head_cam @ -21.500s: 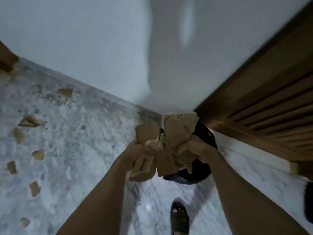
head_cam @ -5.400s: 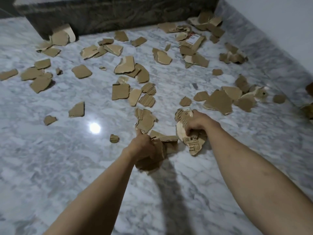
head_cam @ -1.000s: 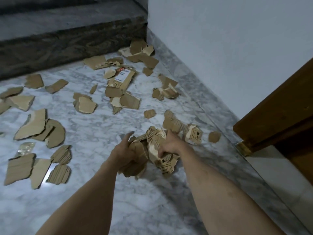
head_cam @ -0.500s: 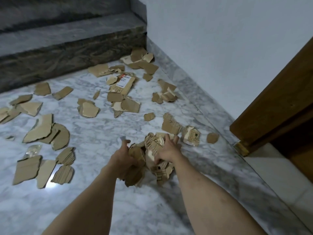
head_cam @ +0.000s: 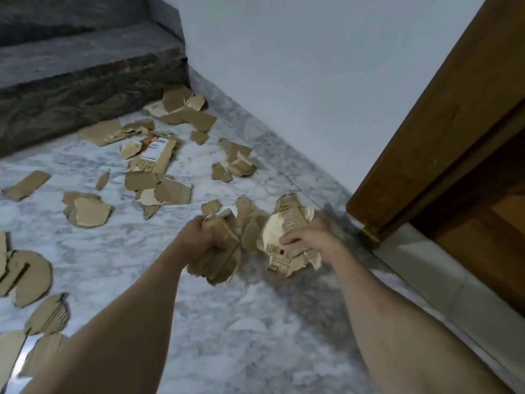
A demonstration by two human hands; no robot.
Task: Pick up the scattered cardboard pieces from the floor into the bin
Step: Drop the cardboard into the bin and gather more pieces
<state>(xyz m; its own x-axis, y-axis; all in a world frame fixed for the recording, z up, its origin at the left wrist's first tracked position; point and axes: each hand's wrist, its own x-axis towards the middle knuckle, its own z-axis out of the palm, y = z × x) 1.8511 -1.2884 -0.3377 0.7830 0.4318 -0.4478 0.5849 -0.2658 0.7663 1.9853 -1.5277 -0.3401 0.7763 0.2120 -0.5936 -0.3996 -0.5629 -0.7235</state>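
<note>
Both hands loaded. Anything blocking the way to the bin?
Cannot tell: no bin is in view. The left hand grips plain cardboard and the right hand grips printed cardboard, both above bare marble floor.
</note>
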